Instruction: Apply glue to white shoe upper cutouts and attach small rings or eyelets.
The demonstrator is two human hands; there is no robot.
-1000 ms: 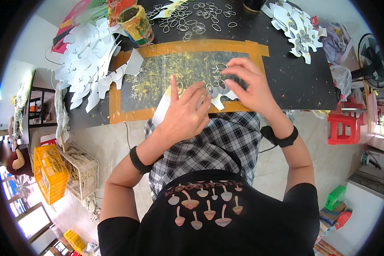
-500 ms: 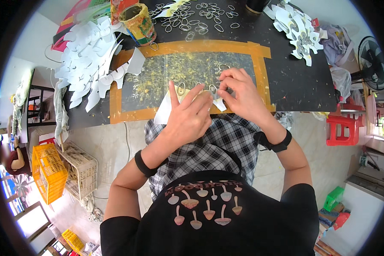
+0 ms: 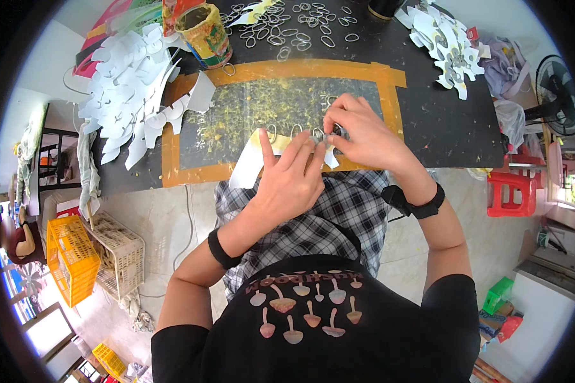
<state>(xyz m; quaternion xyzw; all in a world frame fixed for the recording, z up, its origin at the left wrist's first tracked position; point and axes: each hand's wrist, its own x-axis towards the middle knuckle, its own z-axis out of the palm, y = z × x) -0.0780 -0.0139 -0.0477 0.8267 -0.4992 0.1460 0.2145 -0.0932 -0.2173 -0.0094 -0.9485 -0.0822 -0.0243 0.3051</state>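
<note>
A white cut-out piece [image 3: 247, 165] with a yellowish top edge lies at the table's near edge. Several oval metal rings [image 3: 272, 134] stand along that edge. My left hand [image 3: 289, 171] rests over the piece with fingers stretched and apart, its fingertips near the rings. At the piece's right end, my right hand [image 3: 367, 137] is closed in a pinch, thumb against the fingers. What sits between those fingertips is too small and partly covered to make out. Another ring lies just beyond the right hand, mostly hidden by it.
Under the work lies a yellow-smeared sheet bordered with brown tape [image 3: 172, 150]. White cut-outs [image 3: 124, 89] are heaped at left, beside a stained tin [image 3: 204, 38]. Loose rings [image 3: 287, 32] are scattered at the back. More yellow-marked pieces [image 3: 444, 48] lie far right.
My right hand has shifted slightly left and down, closing in on the piece's right end. My left hand has moved slightly right, still over the piece.
</note>
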